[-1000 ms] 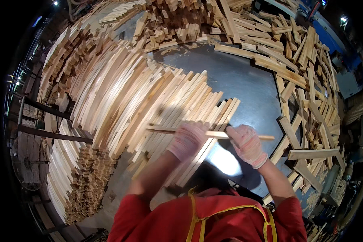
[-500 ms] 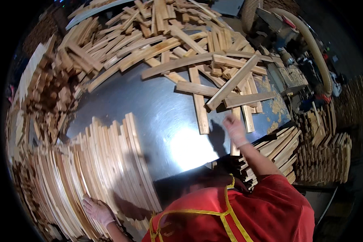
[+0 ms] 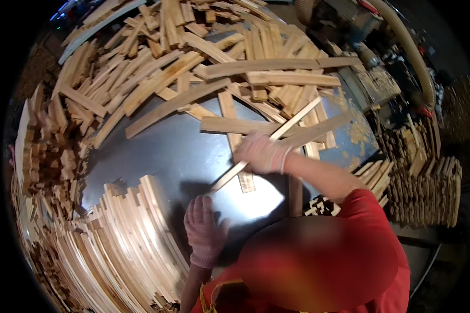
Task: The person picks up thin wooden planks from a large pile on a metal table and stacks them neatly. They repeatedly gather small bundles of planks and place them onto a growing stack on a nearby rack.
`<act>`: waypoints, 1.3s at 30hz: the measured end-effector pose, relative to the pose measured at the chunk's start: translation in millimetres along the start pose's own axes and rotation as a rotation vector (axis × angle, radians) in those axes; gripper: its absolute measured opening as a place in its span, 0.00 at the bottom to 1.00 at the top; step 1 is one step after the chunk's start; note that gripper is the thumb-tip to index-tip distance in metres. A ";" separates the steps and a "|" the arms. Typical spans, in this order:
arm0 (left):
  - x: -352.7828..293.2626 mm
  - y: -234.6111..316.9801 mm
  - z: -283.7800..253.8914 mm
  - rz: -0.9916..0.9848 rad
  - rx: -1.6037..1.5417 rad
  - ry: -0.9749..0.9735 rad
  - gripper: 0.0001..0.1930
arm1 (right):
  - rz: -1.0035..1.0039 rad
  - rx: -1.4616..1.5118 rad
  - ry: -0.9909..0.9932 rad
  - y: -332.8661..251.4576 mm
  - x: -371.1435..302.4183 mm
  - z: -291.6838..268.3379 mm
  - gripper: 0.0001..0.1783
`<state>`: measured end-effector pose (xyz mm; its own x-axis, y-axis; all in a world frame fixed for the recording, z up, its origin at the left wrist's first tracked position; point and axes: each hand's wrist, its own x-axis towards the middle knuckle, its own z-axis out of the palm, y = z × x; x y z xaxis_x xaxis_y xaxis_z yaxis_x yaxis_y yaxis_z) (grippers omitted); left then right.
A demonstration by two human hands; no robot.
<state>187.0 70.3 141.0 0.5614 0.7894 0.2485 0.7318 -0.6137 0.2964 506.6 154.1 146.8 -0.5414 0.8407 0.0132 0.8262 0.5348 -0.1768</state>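
A narrow wooden strip (image 3: 304, 113) slants across the metal tabletop, and my gloved right hand (image 3: 261, 152) is closed around its middle. The strip's near end reaches just past the fingertips of my gloved left hand (image 3: 206, 229). That hand has its fingers stretched out and its thumb apart, with nothing in it; whether it touches the strip I cannot tell. Beneath the held strip lie a flat board (image 3: 229, 124) and another board (image 3: 247, 182) crossing it. Left of my left hand stands a tight row of strips (image 3: 135, 224).
The metal table (image 3: 167, 151) carries a large loose heap of wooden strips (image 3: 156, 68) along its far side. Stacked strips (image 3: 425, 182) stand at the right. Beyond the table's right end are a machine and a ribbed hose (image 3: 420, 62). Sawdust (image 3: 357, 133) lies near that edge.
My right hand has moved left and taken hold of a strip from the pile. My left hand has left the row of strips and come up to the right. One long board has shifted left.
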 end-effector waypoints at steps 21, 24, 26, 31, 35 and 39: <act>-135.5 -37.7 -5.1 -0.762 -0.420 -0.363 0.15 | 0.637 0.382 -0.101 80.9 -160.9 12.5 0.37; -188.3 -19.7 -0.5 -0.965 -0.477 -0.162 0.19 | 0.768 0.848 -0.178 18.5 -107.0 34.5 0.34; -206.3 -9.3 6.2 -1.022 -0.426 -0.058 0.22 | 0.621 0.821 -0.121 -29.0 -65.2 69.0 0.33; -259.7 -9.3 -9.2 -0.952 -0.360 0.066 0.30 | 0.390 0.821 -0.225 -160.2 80.4 166.0 0.34; -395.5 -53.4 19.4 -1.132 0.053 0.382 0.33 | 0.549 1.138 -0.368 -288.5 123.1 118.2 0.36; -416.5 -86.3 -3.1 -1.656 -0.907 1.153 0.24 | 0.492 0.905 -0.164 -252.1 114.3 151.5 0.35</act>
<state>-111.2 -205.6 14.9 -0.8458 0.3182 -0.4282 -0.3430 0.2904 0.8933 212.9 102.5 43.8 -0.2465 0.8907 -0.3819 0.5726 -0.1841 -0.7989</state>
